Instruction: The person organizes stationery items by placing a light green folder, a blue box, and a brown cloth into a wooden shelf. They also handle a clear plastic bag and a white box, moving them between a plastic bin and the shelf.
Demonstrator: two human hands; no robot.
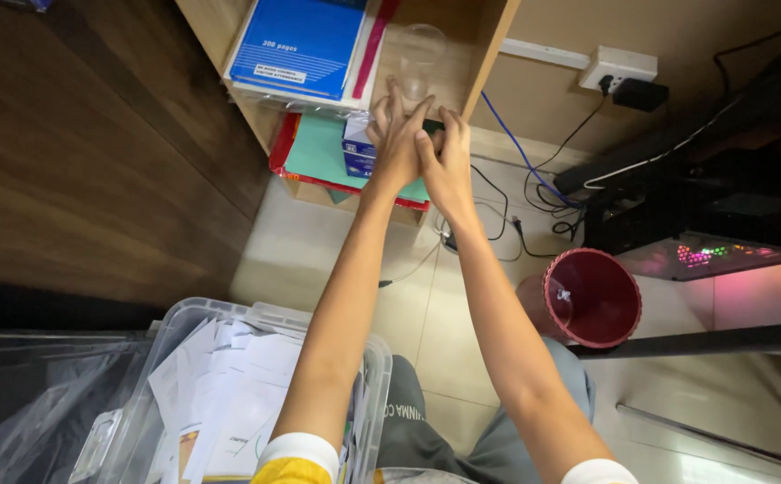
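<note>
Left hand (398, 148) and right hand (445, 161) pressed together, fingers closed round a small dark thing (433, 125) — mostly hidden — at the shelf (489, 49) edge, beside a blue box (357, 148), below a clear glass (419, 56).

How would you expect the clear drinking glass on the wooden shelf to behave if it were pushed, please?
The clear glass looks tall and narrow, so it may tip when pushed. Its smooth wall is probably slippery, and it seems fragile. It stands near the shelf edge, just beyond the left hand and right hand.

Head view – looking steeply down, near, over outstretched arms
</note>
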